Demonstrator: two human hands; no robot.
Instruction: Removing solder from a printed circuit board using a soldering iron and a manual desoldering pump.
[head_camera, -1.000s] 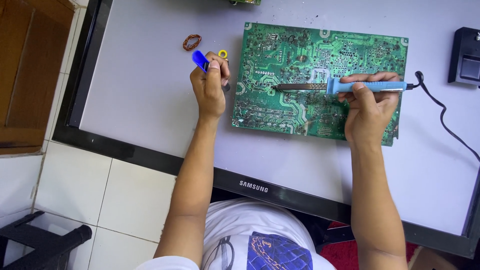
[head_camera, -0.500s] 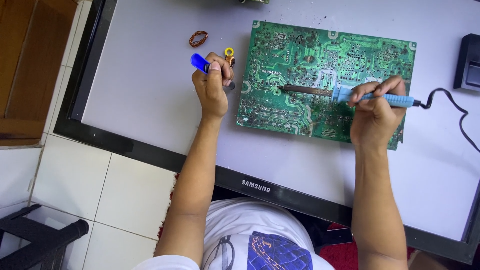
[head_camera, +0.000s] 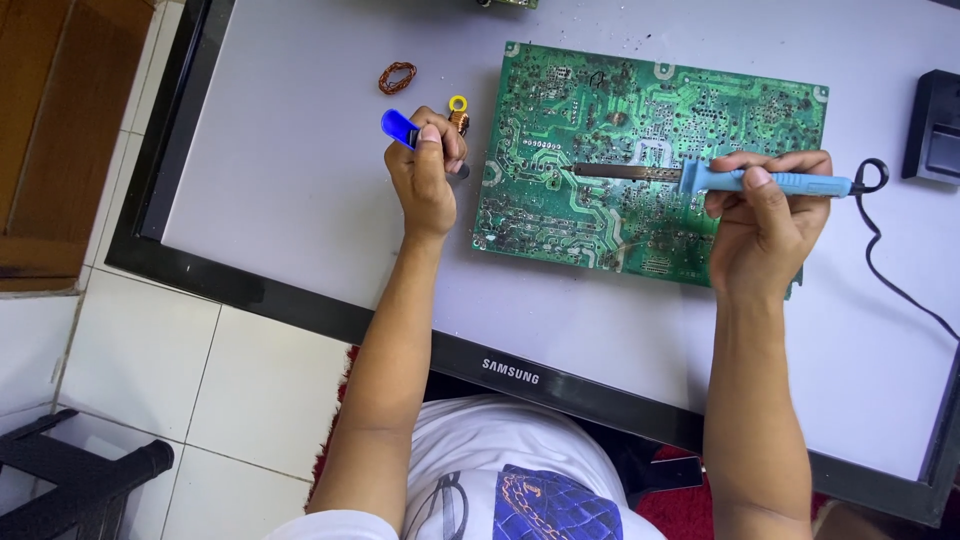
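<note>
Two bare hands are showing, the left hand and the right hand, each gripping one tool: one blue-handled tool and one soldering iron with one black cord trailing from it. One green circuit board is lying on one large flat screen panel, which is resting face up. Beside the board are sitting one loose copper wire coil, one small yellow ring and one black box.
</note>
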